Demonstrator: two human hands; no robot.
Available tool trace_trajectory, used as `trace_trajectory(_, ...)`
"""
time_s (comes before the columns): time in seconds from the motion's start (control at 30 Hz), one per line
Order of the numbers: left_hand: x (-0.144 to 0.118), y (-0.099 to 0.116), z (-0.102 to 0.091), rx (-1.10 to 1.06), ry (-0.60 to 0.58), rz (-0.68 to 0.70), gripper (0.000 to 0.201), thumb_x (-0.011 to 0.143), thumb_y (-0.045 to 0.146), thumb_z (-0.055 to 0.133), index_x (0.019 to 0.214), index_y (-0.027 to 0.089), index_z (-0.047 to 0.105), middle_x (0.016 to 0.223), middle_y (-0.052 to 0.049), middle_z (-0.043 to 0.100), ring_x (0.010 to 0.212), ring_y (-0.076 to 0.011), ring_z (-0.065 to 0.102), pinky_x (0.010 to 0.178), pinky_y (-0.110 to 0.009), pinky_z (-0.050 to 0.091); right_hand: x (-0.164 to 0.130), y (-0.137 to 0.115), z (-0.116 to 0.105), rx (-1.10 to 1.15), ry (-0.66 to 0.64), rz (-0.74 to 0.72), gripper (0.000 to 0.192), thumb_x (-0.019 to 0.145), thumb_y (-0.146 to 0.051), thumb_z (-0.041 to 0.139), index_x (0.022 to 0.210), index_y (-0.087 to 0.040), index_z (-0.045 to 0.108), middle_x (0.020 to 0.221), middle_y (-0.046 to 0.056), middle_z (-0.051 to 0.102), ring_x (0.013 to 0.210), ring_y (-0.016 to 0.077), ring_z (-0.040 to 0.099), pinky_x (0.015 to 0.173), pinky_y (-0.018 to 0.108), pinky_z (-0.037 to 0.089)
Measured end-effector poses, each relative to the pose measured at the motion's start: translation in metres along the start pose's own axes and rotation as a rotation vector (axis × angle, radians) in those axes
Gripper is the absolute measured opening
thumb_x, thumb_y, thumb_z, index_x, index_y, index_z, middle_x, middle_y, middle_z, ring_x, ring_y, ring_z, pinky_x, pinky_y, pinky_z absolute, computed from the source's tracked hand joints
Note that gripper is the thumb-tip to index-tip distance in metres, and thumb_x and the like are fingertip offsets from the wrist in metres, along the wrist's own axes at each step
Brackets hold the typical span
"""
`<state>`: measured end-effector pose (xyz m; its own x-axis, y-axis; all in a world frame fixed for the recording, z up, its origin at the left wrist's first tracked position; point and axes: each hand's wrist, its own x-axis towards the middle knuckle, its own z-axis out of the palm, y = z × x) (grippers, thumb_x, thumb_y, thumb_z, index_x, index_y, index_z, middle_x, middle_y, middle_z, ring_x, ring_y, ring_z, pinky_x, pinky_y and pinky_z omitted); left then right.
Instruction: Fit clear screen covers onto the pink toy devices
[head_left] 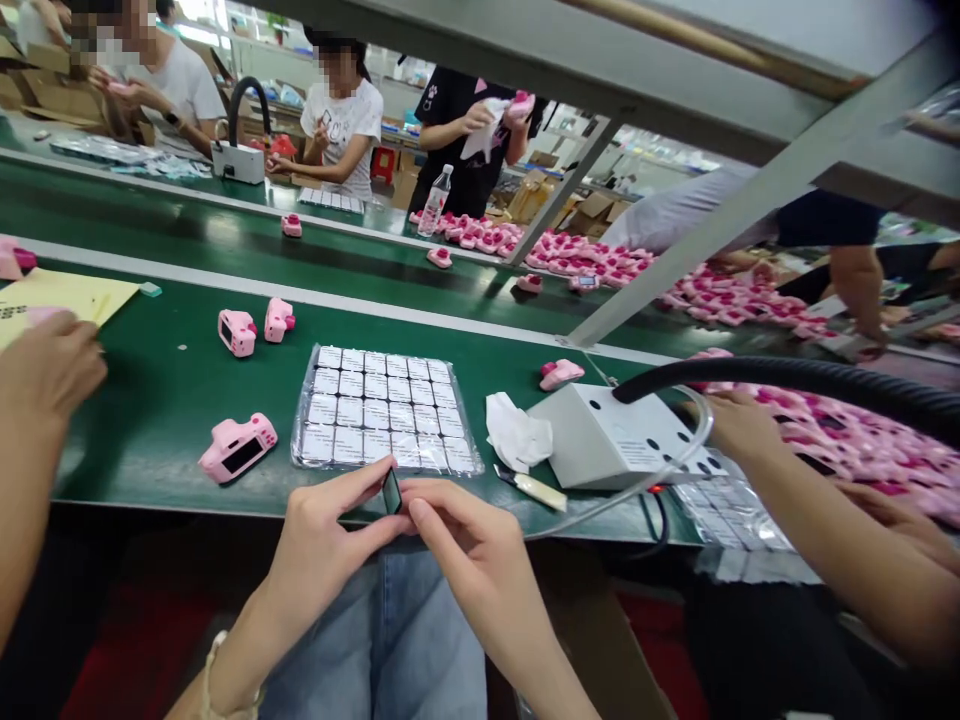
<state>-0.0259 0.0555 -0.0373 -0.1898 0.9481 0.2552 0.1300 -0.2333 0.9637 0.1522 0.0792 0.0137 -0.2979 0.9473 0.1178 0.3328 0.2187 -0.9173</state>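
Small dark screen (391,491) pinched edgewise between left hand (322,545) and right hand (469,550), above lap, just short of bench (165,400) edge. Likely light, stiff, thin, fragile, smudge-prone; hold by edges only. Tray (386,410) just beyond grip.

Tray labels (386,408) unreadable (too small).

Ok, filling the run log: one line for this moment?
left hand: pinching small dark panel | right hand: pinching same panel | tray of panels: on green bench
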Motion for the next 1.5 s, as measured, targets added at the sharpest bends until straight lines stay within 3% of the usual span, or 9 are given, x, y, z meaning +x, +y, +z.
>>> trace_trajectory(0.3, -0.007, 0.007, 0.010, 0.227, -0.023, 0.321, 0.032, 0.092, 0.017, 0.088, 0.123, 0.026, 0.088, 0.118, -0.004, 0.090, 0.101, -0.0255, 0.089, 0.098, -0.033, 0.073, -0.009, 0.011, -0.007, 0.264, -0.046, 0.186, 0.031, 0.105, -0.047, 0.068, 0.086, -0.023, 0.067, 0.084, 0.000, 0.062, 0.077, 0.0164, 0.056, 0.071, 0.028, 0.047)
trace_trajectory(0.47, -0.011, 0.017, 0.018, 0.033, -0.140, 0.072, 0.036, 0.081, 0.023, 0.099, 0.116, 0.029, 0.090, 0.114, -0.003, 0.091, 0.099, -0.0265, 0.089, 0.096, -0.034, 0.074, -0.025, 0.022, -0.007, 0.651, -0.096, 0.278, 0.046, 0.102, -0.061, 0.074, 0.082, -0.022, 0.060, 0.077, -0.003, 0.045, 0.072, 0.0147, 0.037, 0.067, 0.028, 0.036)
trace_trajectory(0.63, -0.021, 0.003, 0.028, -0.312, -0.033, -0.188, 0.042, 0.068, 0.027, 0.108, 0.105, 0.022, 0.090, 0.109, -0.009, 0.091, 0.107, -0.0320, 0.088, 0.099, -0.040, 0.074, -0.041, 0.040, 0.005, 0.948, 0.058, 0.426, 0.052, 0.094, -0.068, 0.080, 0.081, -0.023, 0.059, 0.075, -0.003, 0.039, 0.069, 0.0148, 0.031, 0.063, 0.028, 0.034)
trace_trajectory(0.9, -0.048, -0.014, 0.029, -0.562, -0.103, -0.617, 0.063, 0.056, 0.029, 0.113, 0.113, 0.018, 0.090, 0.118, -0.018, 0.089, 0.111, -0.0393, 0.087, 0.100, -0.046, 0.073, -0.048, 0.066, -0.017, 0.675, 0.326, 0.346, 0.049, 0.100, -0.070, 0.075, 0.088, -0.023, 0.063, 0.076, -0.002, 0.055, 0.071, 0.0158, 0.049, 0.068, 0.029, 0.043)
trace_trajectory(1.07, -0.071, -0.014, 0.047, -0.404, -0.457, -0.936, 0.058, 0.055, 0.023, 0.109, 0.110, 0.017, 0.091, 0.109, -0.015, 0.090, 0.107, -0.0378, 0.087, 0.100, -0.048, 0.071, -0.037, 0.046, -0.027, 0.897, 0.261, 0.345, 0.043, 0.098, -0.066, 0.078, 0.095, -0.026, 0.063, 0.084, 0.001, 0.067, 0.073, 0.0185, 0.063, 0.067, 0.031, 0.052)
trace_trajectory(1.2, -0.090, -0.020, 0.062, -0.185, -0.612, -0.967, 0.054, 0.059, 0.015, 0.100, 0.113, 0.019, 0.091, 0.108, -0.012, 0.090, 0.109, -0.0359, 0.085, 0.104, -0.048, 0.068, -0.065, 0.033, -0.042, 1.104, 0.251, 0.418, 0.039, 0.099, -0.057, 0.078, 0.089, -0.028, 0.054, 0.066, -0.011, 0.038, 0.041, 0.0063, 0.017, 0.039, 0.022, 0.025)
trace_trajectory(1.3, -0.093, -0.027, 0.056, -0.283, -0.488, -0.919, 0.064, 0.060, 0.015, 0.101, 0.122, 0.023, 0.088, 0.120, -0.013, 0.089, 0.118, -0.0338, 0.083, 0.109, -0.047, 0.066, -0.106, 0.062, -0.070, 0.871, 0.500, 0.448, 0.038, 0.095, -0.061, 0.079, 0.094, -0.029, 0.059, 0.061, -0.012, 0.034, 0.042, 0.0068, 0.014, 0.039, 0.021, 0.022)
trace_trajectory(1.37, -0.089, -0.029, 0.044, -0.395, -0.396, -0.844, 0.057, 0.061, 0.019, 0.104, 0.116, 0.023, 0.089, 0.125, -0.015, 0.087, 0.121, -0.0344, 0.082, 0.111, -0.047, 0.065, -0.131, 0.100, -0.090, 0.465, 0.657, 0.530, 0.042, 0.086, -0.063, 0.083, 0.099, -0.029, 0.065, 0.061, -0.006, 0.049, 0.045, 0.0114, 0.036, 0.045, 0.026, 0.035)
trace_trajectory(1.5, -0.075, -0.022, 0.010, -0.396, -0.191, -0.598, 0.048, 0.058, 0.022, 0.108, 0.103, 0.022, 0.091, 0.126, -0.016, 0.085, 0.122, -0.0382, 0.082, 0.108, -0.047, 0.067, -0.157, 0.166, -0.109, -0.279, 0.673, 0.793, 0.043, 0.080, -0.071, 0.068, 0.081, -0.029, 0.069, 0.075, 0.012, 0.073, 0.067, 0.0349, 0.069, 0.059, 0.044, 0.051)
